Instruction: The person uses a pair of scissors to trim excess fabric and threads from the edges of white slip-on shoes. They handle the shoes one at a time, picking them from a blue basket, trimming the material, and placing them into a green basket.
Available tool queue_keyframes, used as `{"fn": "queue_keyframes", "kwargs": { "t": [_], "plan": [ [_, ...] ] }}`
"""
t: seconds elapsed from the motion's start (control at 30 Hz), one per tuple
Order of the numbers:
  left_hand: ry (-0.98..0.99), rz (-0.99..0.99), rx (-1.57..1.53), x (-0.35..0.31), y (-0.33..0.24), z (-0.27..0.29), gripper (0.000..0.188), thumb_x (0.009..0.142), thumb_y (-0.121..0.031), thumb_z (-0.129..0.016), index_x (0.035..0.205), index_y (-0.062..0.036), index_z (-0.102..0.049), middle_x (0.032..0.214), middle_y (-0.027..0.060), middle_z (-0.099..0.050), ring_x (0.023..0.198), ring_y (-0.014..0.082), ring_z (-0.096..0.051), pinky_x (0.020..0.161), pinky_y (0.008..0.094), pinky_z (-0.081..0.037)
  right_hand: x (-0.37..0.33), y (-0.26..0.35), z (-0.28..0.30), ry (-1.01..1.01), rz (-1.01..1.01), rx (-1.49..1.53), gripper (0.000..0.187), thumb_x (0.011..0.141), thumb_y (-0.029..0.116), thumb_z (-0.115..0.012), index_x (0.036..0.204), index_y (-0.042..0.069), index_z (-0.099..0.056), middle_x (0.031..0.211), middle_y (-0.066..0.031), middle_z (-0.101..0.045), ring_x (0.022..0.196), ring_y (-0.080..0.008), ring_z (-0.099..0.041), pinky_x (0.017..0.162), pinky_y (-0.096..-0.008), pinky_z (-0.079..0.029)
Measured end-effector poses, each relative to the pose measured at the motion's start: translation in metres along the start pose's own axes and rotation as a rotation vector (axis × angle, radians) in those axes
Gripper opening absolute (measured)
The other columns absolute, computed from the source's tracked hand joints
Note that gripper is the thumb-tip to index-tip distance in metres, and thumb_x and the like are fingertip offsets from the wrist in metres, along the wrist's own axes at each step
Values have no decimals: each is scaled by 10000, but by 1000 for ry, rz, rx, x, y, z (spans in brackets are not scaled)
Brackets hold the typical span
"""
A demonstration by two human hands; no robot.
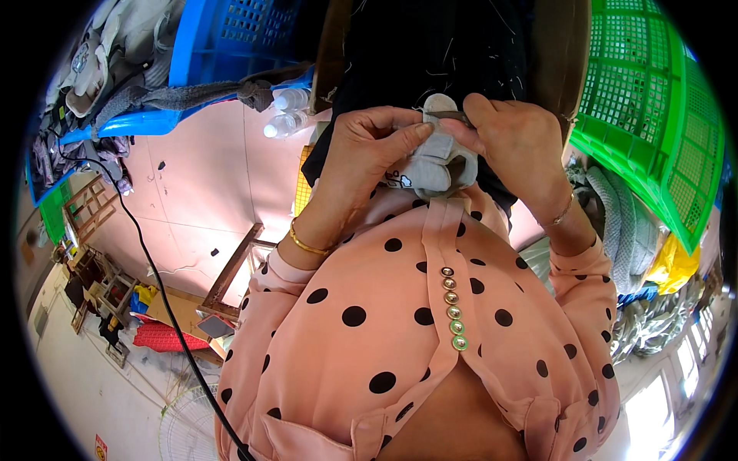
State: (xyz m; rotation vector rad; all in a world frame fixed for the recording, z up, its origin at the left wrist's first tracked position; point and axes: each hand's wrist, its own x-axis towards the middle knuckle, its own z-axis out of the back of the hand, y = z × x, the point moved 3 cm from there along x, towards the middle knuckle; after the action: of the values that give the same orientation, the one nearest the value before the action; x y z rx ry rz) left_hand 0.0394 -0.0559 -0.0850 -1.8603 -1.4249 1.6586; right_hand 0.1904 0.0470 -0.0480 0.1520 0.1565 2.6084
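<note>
Between my hands, over my dark-clad lap, is a small light-grey fabric piece (436, 160) that looks like a child's shoe or sandal, with a strap and a dark printed pattern on one side. My left hand (374, 144) pinches its edge between thumb and finger. From the other side, my right hand (516, 137) has its fingers closed at the upper part of the same piece. A thin dark-grey strip (450, 115) crosses there, close to the right fingertips. Whether it is part of the piece or a separate thing I cannot tell.
A blue plastic crate (204, 58) with grey fabric pieces (115, 54) stands at the far left. To the right is a green perforated crate (638, 115). Clear plastic bottles (288, 123) lie by the blue crate. A black cable (157, 269) runs down the left side.
</note>
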Motion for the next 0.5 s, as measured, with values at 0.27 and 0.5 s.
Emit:
{"fn": "queue_keyframes", "kwargs": {
  "t": [0.27,0.5],
  "plan": [
    [41,-45,49,1,-2,1,178,892,-113,-709,1034,-7,-694,791,4,-661,666,38,-576,580,179,-472,-5,-29,-22,105,-498,1264,351,946,305,-627,1027,-34,-593,712,-18,-577,630,-59,-525,562,-221,-438],
    [-52,-585,407,7,-14,-9,213,868,-152,-734,1026,-24,-669,791,37,-679,627,86,-594,562,216,-470,-1,-5,-31,153,-494,1471,264,969,223,-609,1019,-36,-620,697,9,-556,638,-11,-496,579,-189,-432]
  ]
}}
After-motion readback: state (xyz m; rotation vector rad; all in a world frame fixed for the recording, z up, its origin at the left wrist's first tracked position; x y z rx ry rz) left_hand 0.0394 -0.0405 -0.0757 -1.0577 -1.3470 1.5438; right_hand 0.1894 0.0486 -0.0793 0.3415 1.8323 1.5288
